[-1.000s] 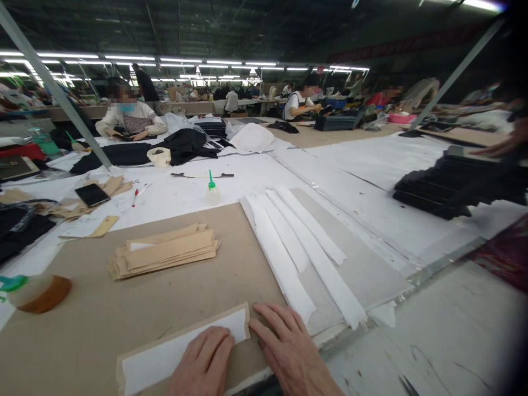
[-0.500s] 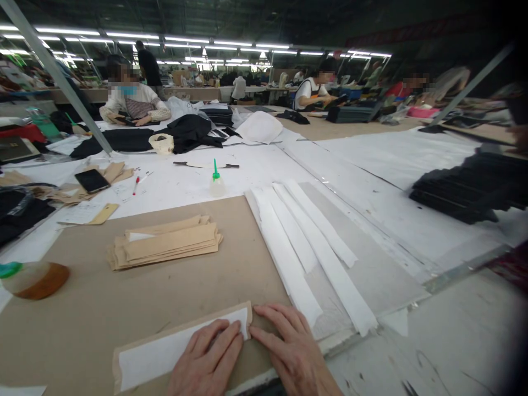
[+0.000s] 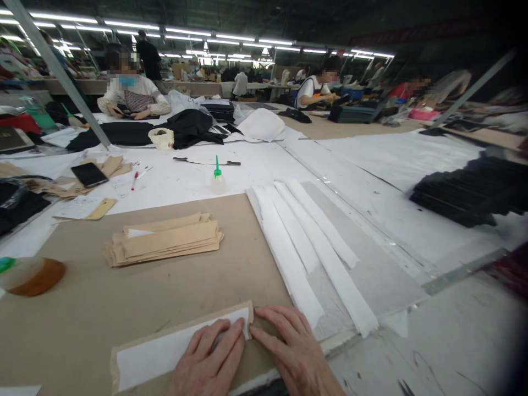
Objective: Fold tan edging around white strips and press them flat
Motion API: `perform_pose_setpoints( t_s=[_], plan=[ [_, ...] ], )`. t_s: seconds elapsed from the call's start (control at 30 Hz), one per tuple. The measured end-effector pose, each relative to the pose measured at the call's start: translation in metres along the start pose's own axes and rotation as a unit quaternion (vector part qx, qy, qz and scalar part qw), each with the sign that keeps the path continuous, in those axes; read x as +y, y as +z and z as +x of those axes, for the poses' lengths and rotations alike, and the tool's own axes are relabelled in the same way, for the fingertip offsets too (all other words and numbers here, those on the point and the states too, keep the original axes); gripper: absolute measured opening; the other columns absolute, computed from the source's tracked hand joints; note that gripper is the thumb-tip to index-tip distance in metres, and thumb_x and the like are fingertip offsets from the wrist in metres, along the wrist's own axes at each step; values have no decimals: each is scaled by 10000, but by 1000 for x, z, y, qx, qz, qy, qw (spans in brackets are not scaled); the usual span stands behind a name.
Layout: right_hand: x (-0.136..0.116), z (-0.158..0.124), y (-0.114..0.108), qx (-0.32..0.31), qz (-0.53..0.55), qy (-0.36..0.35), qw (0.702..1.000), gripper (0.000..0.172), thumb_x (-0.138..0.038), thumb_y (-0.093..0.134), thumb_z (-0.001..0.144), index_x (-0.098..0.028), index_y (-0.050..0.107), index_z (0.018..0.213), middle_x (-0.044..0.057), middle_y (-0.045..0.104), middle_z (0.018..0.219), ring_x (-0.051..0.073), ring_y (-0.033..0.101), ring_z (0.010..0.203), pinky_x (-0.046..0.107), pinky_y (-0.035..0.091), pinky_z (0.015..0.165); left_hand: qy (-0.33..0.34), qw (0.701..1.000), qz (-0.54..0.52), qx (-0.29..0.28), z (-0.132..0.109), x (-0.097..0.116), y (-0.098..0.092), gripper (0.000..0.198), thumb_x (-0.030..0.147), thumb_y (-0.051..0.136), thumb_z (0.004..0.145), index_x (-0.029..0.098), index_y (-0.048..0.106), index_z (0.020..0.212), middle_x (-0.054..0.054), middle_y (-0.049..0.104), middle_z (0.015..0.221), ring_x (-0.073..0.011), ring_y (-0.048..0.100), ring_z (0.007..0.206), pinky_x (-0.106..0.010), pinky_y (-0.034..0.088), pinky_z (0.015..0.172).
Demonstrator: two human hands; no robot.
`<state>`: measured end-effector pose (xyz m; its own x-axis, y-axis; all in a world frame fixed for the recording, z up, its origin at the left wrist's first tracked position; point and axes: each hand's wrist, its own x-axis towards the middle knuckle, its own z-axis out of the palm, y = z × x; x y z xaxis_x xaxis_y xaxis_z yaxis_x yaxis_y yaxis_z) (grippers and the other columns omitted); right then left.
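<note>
A tan strip (image 3: 181, 325) with a white strip (image 3: 144, 360) laid along it lies at the near edge of the brown board (image 3: 235, 258). My left hand (image 3: 210, 357) rests flat on the white strip, fingers stretched toward its right end. Something greyish shows between its fingers; I cannot make out what. At the strip's right end, my right hand (image 3: 292, 344) touches the tan edge with its fingertips, fingers spread. Further back on the board sits a pile of tan strips (image 3: 169, 242). Long white strips (image 3: 307, 242) lie to the right of the hands.
At the left, a bottle of brown liquid (image 3: 37, 276) lies tipped. A green-tipped bottle (image 3: 218, 180) stands behind the board, with a phone (image 3: 89, 174) and red pen (image 3: 135, 181) to its left. Dark stacked pieces (image 3: 466, 190) are at right. Co-workers sit across the tables.
The view has shifted slightly. Both hands stay at the strip's right end, and the left fingertips have slid a little to the right.
</note>
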<state>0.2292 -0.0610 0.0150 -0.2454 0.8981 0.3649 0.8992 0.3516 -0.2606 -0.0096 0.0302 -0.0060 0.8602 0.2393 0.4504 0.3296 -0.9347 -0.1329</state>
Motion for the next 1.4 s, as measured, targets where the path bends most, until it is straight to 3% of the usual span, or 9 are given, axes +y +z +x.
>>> perform_pose_setpoints(
  t_s=[0.43, 0.67, 1.0, 1.27, 1.4],
  plan=[
    [1, 6, -4, -43, -23, -26, 998, 620, -106, 580, 779, -261, 558, 1379, 102, 613, 1324, 297, 518, 1129, 466, 420, 946, -17, 1000, 0, -4, 1, 4, 3, 361, 212, 392, 1043, 207, 665, 1279, 24, 561, 1469, -252, 527, 1192, -362, 487, 937],
    [1, 14, -10, -67, -32, -28, 997, 588, -104, 606, 774, -257, 586, 1341, 104, 631, 1296, 306, 527, 1100, 476, 403, 945, -17, 1000, 0, 7, 2, 5, 3, 387, 208, 352, 1052, 200, 651, 1297, 11, 558, 1470, -251, 524, 1197, -371, 446, 956],
    [1, 20, -17, -106, -2, -16, 994, 489, -171, 663, 883, -292, 568, 1347, 48, 618, 1307, 282, 517, 1110, 449, 372, 984, -72, 995, -44, 58, 3, 15, 10, 397, 247, 314, 1061, 187, 689, 1177, -52, 675, 1162, -246, 555, 1169, -388, 382, 1007],
    [-7, 18, 1, -84, 1, 43, 996, 666, -93, 634, 823, -350, 507, 1425, 78, 579, 1310, 318, 519, 1102, 494, 411, 951, -86, 994, -29, 59, 5, 22, 7, 406, 240, 302, 1063, 204, 693, 1167, -30, 677, 1161, -237, 555, 1160, -388, 368, 1021],
    [-11, 22, 1, -32, 89, 65, 993, 593, -26, 486, 888, -307, 511, 1410, 97, 571, 1237, 280, 537, 1072, 445, 469, 899, -86, 993, -40, 74, 1, 22, 7, 395, 200, 321, 1055, 184, 694, 1183, -39, 673, 1176, -248, 552, 1183, -387, 387, 1020]
  ],
)
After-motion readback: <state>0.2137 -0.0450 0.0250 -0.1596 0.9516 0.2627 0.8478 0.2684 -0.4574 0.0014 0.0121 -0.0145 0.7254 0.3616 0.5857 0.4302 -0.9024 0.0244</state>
